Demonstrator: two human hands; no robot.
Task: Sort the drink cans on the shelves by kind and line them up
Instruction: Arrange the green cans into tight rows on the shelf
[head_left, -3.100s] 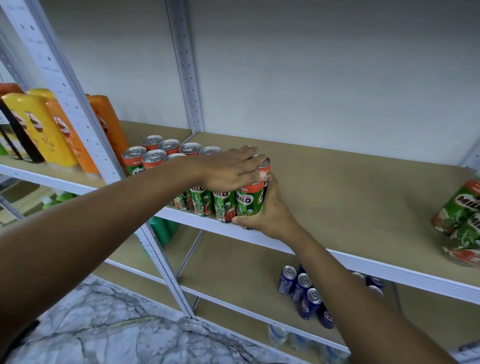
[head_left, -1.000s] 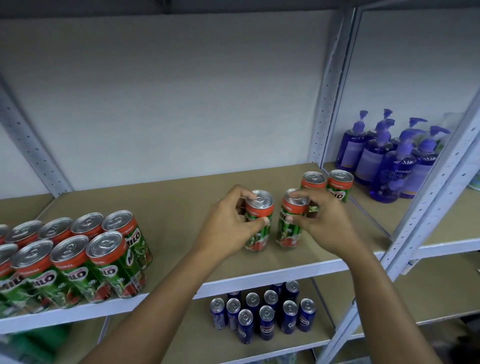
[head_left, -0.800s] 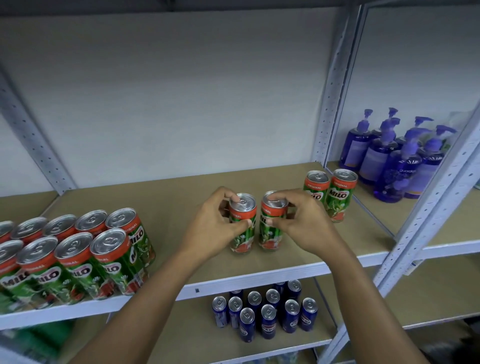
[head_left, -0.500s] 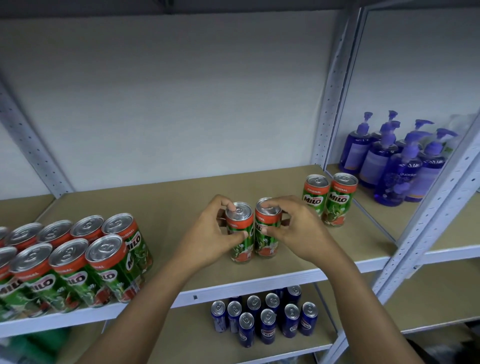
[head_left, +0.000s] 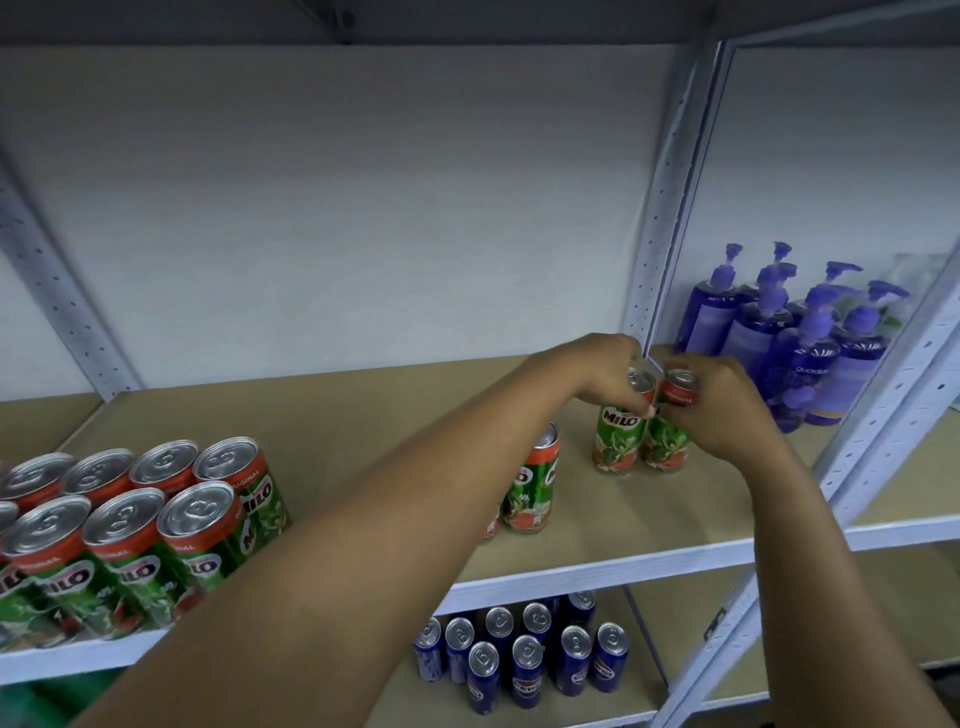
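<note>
Head view, near to far: blue cans stand grouped on the lower shelf. On the middle shelf a Milo block stands at the left and a mid pair waits beside the left forearm. Farther right, the left hand and right hand each pinch one far can by its top, upright and touching. The step looks like gathering strays; next, likely carry both to the block without tipping. Green-and-red, silver lids.

The tan shelf carries a Milo can block at left, four Milo cans toward the right; the lower shelf holds blue cans.
</note>
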